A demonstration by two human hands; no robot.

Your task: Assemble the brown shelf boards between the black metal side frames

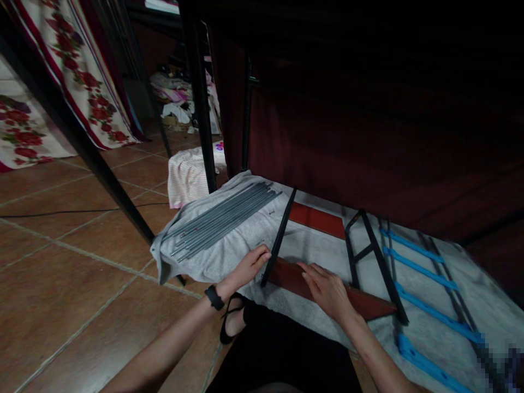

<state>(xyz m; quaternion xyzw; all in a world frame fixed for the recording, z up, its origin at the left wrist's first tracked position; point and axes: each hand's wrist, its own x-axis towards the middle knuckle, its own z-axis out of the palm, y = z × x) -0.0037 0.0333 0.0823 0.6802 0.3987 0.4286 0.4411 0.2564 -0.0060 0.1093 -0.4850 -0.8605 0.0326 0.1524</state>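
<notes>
My left hand (257, 261) is closed, its fingertips against a slanted black metal bar (282, 234); whatever is in its pinch is hidden. My right hand (327, 289) lies over a reddish-brown board (289, 279) with its fingers stretched toward the left. This board spans from the black bar to a black A-shaped metal frame (374, 251) on the right. Behind it, a second reddish-brown board (317, 219) lies between the same two black parts. All of them rest on a grey cloth (229, 267).
A bundle of thin grey metal rods (225, 221) lies at the left of the cloth. Blue slats (434, 314) with dark rods sit at the right. A black post (102, 169) crosses on the left. Dark red fabric (368, 158) hangs behind.
</notes>
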